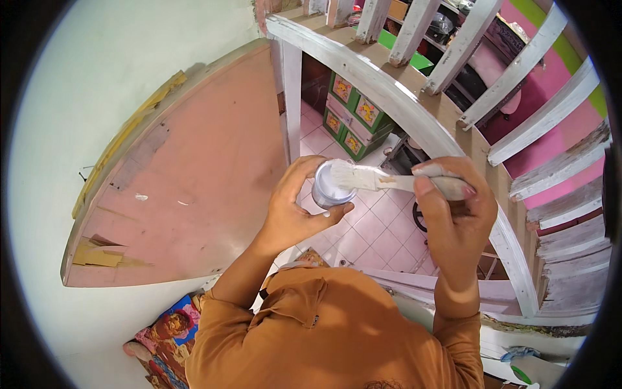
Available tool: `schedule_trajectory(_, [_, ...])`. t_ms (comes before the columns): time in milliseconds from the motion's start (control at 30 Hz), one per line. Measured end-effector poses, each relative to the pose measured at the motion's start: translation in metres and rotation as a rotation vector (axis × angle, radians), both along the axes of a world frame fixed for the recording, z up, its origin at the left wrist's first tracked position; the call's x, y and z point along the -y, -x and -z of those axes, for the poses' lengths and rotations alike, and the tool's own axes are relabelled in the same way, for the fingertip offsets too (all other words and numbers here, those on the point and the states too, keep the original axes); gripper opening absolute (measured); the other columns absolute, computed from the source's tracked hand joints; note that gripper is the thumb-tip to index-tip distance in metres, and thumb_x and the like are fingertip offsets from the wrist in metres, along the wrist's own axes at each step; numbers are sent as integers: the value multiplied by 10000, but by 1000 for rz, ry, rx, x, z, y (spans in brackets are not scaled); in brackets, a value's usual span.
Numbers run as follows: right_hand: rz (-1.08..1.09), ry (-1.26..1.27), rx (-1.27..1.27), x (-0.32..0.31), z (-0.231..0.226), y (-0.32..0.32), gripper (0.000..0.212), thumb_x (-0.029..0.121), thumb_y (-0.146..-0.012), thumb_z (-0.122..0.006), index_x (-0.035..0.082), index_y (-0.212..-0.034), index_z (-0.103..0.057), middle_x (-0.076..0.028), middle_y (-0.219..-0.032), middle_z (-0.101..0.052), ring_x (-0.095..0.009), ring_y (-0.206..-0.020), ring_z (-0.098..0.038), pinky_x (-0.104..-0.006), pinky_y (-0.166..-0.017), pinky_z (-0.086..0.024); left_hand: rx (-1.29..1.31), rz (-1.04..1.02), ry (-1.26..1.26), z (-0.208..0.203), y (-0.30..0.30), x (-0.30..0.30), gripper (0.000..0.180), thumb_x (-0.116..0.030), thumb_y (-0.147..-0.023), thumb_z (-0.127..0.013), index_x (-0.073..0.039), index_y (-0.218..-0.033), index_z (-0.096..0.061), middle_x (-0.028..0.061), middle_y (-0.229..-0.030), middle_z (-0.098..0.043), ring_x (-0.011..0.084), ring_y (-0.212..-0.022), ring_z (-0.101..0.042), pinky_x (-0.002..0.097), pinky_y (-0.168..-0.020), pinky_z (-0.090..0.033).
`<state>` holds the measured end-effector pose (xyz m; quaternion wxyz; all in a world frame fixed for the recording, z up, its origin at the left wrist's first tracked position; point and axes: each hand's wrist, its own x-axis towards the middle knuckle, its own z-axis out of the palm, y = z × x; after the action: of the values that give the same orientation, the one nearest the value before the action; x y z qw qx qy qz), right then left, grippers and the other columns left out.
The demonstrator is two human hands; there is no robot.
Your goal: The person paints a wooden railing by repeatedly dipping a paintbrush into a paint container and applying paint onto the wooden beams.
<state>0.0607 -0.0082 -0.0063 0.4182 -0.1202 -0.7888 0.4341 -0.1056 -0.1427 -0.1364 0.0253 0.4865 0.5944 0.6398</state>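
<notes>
My left hand (296, 211) is wrapped round a small cup of white paint (324, 193), its opening tilted toward me. In my right hand (457, 211) is the handle of a paintbrush (398, 181), held level between thumb and fingers. White paint coats the bristles, which lie over the cup's rim on its right side; whether they touch the paint inside I cannot make out. Beyond both hands runs a wooden rail (389, 84) with a patchy white coat, and slats (466, 45) rise from its far side.
A pink wooden panel (194, 175) with peeled edges fills the left, against a pale wall (129, 78). Below, on the pink tiled floor (369, 227), stands a green and white drawer cabinet (353, 120). A colourful printed cloth (172, 330) lies at lower left.
</notes>
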Motion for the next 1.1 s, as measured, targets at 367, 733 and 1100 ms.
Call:
schedule_trajectory(367, [-178,-12,30,2,-1,33,80,-42,-895,-673,-48,-973,-657,-5,-799,-614,-25,-681,-523,-200,-564,-417,5,-72,38,4,8,14,685,22,-700,-858,-7,-1325,-581,109,-1266,-594,228,-1200,-595,370,-1066,-464])
schedule_trajectory(733, [-186,242,11,11,-6,58,92,-58,-909,-656,-36,-997,-665,-14,-876,-640,-17,-735,-531,-196,-609,-432,42,-107,-116,3,28,20,623,-53,-706,-900,-3,-1249,-600,111,-1169,-637,221,-1070,-642,353,-950,-504])
schedule_trajectory(1100, [-121,432,3,1,-19,88,139,117,-936,-702,-19,-948,-673,-43,-689,-629,-80,-474,-531,-233,-413,-372,38,-149,-137,-23,61,25,583,-40,-723,-888,-10,-1240,-618,93,-1144,-653,190,-1062,-655,341,-961,-513])
